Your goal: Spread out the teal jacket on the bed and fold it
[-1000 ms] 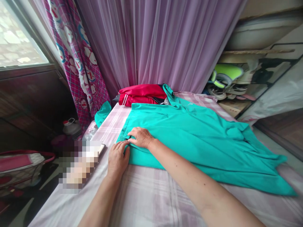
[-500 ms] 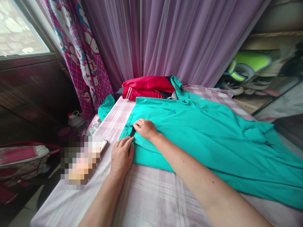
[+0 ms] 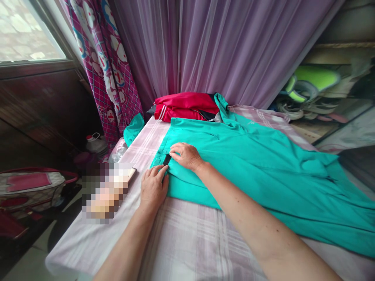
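A teal jacket point(image 3: 249, 156) lies spread out, creased, across the bed-like surface. Near its left hem a short black strip point(image 3: 166, 159) shows between my two hands. My right hand point(image 3: 187, 157) is closed, its thumb and fingertips pinching the cloth at the strip's upper end. Lower down, my left hand point(image 3: 154, 185) rests with its fingers stretched out on the hem, the fingertips touching the fabric by the strip's lower end.
A folded red garment point(image 3: 184, 105) lies behind the jacket on the checked sheet point(image 3: 193, 234). A partly blurred-out phone point(image 3: 132, 174) is at the left edge. Purple curtains point(image 3: 228, 50) hang behind; a shelf with shoes point(image 3: 310, 109) stands at right.
The view has shifted slightly, so everything sits a little further right. My right hand has moved slightly away from my left, and both stay on the jacket hem.
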{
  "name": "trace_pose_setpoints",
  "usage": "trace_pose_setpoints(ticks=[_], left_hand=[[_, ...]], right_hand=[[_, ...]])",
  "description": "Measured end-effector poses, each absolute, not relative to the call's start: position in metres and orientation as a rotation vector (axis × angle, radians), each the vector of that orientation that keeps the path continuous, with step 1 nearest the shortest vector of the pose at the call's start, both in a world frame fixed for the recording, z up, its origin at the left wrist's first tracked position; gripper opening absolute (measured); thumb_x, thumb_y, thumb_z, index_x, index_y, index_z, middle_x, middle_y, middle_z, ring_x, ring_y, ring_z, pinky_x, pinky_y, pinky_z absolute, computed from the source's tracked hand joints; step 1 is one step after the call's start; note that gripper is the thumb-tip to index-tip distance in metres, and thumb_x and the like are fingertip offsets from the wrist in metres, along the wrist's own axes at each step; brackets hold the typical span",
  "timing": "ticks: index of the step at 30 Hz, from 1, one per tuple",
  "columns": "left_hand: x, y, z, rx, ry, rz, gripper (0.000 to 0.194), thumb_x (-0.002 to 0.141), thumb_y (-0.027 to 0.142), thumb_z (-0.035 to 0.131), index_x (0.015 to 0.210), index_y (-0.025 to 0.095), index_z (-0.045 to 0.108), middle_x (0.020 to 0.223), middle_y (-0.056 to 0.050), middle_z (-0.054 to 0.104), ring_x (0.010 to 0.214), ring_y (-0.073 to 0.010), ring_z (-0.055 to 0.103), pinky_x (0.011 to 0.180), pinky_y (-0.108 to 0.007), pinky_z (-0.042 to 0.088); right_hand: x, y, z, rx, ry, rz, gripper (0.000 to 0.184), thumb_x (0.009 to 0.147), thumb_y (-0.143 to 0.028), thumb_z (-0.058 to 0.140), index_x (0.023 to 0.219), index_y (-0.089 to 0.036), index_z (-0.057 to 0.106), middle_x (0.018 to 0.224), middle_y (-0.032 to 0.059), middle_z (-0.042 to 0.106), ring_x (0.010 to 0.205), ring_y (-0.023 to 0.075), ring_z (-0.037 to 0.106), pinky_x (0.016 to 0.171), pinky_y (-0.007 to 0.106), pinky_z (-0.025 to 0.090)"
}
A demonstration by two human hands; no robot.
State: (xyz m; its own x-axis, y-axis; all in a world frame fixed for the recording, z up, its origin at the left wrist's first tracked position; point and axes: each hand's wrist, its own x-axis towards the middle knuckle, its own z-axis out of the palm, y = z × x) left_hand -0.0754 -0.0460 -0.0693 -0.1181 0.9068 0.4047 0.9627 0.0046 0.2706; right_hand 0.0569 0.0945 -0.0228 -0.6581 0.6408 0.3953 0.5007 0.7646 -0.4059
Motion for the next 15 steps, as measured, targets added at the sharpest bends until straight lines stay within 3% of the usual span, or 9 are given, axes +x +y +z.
trace_pose_setpoints(ticks=[15], left_hand=[[-0.074, -0.046, -0.072, -1.948, -2.113, -0.849, 0.03, 0.094, 0.029, 0.046, 0.119, 0.021, 0.06, 0.116, -0.009, 0.07, 0.109, -0.0256, 0.062, 0.098, -0.042, 0.045]], right_hand=[[0.056, 0.079, -0.038, -0.788, -2.607, 0.329, 0.02, 0.091, -0.024, 0.058, 0.093, -0.025, 0.078, 0.117, 0.0034, 0.071, 0.106, 0.0206, 0.06, 0.094, 0.034, 0.043]])
